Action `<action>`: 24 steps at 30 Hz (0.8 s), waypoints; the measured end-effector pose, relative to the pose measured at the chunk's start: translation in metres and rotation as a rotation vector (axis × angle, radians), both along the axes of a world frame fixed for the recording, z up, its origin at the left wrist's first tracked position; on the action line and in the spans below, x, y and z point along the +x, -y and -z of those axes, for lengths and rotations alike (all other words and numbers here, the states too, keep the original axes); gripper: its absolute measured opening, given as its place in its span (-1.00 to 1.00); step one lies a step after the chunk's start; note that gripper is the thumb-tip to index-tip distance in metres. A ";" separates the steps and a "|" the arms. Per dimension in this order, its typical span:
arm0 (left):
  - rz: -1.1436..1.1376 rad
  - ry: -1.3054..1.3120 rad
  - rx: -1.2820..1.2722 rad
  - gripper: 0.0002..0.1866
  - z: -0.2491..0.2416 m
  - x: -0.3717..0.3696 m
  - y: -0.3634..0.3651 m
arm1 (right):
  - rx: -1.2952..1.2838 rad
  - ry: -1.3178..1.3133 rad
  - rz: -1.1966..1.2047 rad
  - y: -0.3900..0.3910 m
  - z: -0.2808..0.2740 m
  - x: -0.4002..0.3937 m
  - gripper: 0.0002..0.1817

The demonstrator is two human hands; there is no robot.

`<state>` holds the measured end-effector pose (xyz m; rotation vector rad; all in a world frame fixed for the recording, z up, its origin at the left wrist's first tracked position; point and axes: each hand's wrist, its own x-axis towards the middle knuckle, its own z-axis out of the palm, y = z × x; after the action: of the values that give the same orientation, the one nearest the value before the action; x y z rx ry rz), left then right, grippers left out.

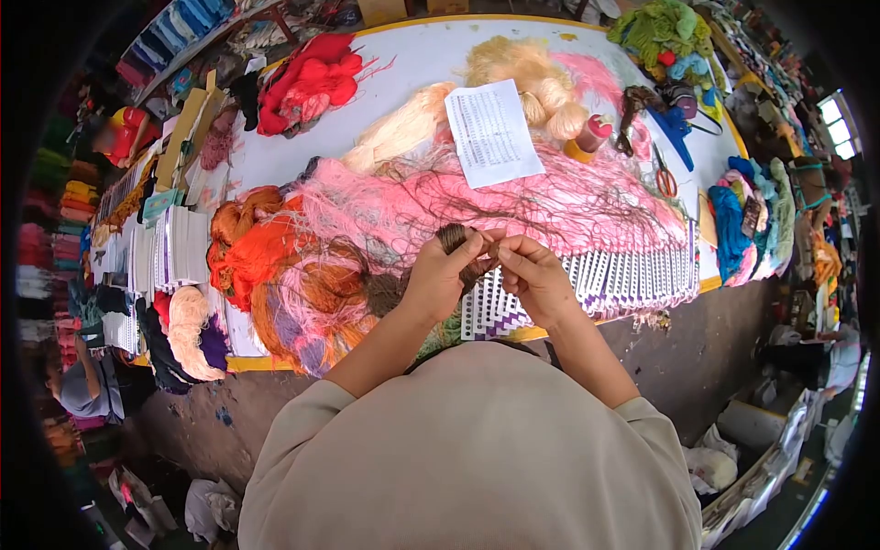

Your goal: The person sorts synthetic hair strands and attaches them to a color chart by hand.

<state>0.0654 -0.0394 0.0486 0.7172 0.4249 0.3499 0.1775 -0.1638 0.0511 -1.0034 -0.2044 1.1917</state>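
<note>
White table [394,69] amid yarn-filled shelves [81,197].

At frame center, your left hand [438,275] and right hand [536,280] grip brown yarn [452,238] above the desk [403,69]; paper [493,133] lies upper center.

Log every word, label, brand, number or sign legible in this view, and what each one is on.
No text can be read with certainty.
White sheet among the yarns: rows of small dark marks, too small to read.
White strips along the near edge: dark dots and purple marks, no legible word or number.
Pink-and-yellow cone: no legible label.
Stacked white cards at the left: nothing legible.
</note>
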 end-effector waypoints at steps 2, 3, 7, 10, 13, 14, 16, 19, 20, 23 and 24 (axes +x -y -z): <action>0.004 -0.030 0.053 -0.86 0.001 0.001 0.000 | 0.003 -0.001 -0.004 0.000 0.002 0.002 -0.90; 0.009 -0.057 0.108 -0.87 0.001 0.002 0.001 | 0.002 0.016 -0.017 0.000 0.006 0.003 -0.89; 0.011 -0.032 0.158 -0.88 0.004 0.004 0.004 | 0.005 0.035 -0.032 0.000 0.008 0.006 -0.89; -0.034 -0.019 0.014 -0.84 0.003 0.007 0.006 | 0.021 0.017 0.035 -0.001 0.001 0.008 -0.88; -0.016 -0.020 -0.034 -0.85 0.008 0.008 0.006 | 0.013 0.067 0.011 0.001 0.009 0.013 -0.89; -0.035 -0.015 -0.059 -0.86 0.006 0.010 0.008 | 0.013 0.066 0.010 0.001 0.010 0.013 -0.89; -0.053 -0.012 -0.083 -0.87 0.007 0.012 0.011 | -0.063 0.206 0.027 0.000 0.006 0.010 -0.90; -0.053 -0.043 -0.022 -0.91 0.010 0.015 0.014 | -0.074 0.268 -0.017 0.003 0.009 0.012 -0.91; -0.059 -0.033 -0.056 -0.91 0.009 0.016 0.015 | -0.074 0.266 -0.016 0.004 0.009 0.012 -0.91; -0.066 -0.016 -0.076 -0.90 0.011 0.017 0.016 | -0.045 0.214 0.030 0.005 0.009 0.012 -0.93; -0.067 -0.009 -0.060 -0.88 0.013 0.017 0.016 | -0.024 0.105 0.053 0.005 0.007 0.013 -0.93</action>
<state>0.0823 -0.0555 0.0355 0.6471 0.4673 0.3956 0.1906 -0.1688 0.0442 -1.0870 -0.2460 1.0965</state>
